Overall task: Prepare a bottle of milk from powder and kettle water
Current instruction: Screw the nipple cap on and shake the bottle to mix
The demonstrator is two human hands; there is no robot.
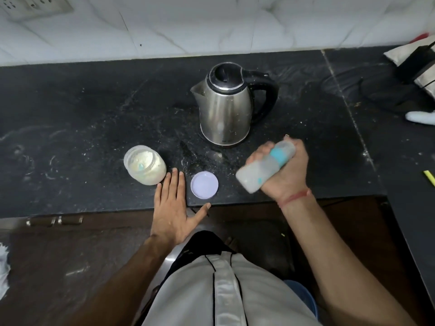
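Gripping the baby bottle [263, 169], the right hand [286, 170] is curling its fingers round the teal collar w/ the bottle tilted, base toward the camera, over the counter [82, 114] just in front of the steel kettle [226, 107]; bottle is blurred, contents unclear. Left hand [173, 209] is lying flat, fingers straight & spread, holding nothing, at the counter's front edge btwn the open powder jar [146, 164] and the lilac lid [204, 185]. Fingertips are sitting just beside the jar. Kettle is standing upright, lid closed, handle to the right.
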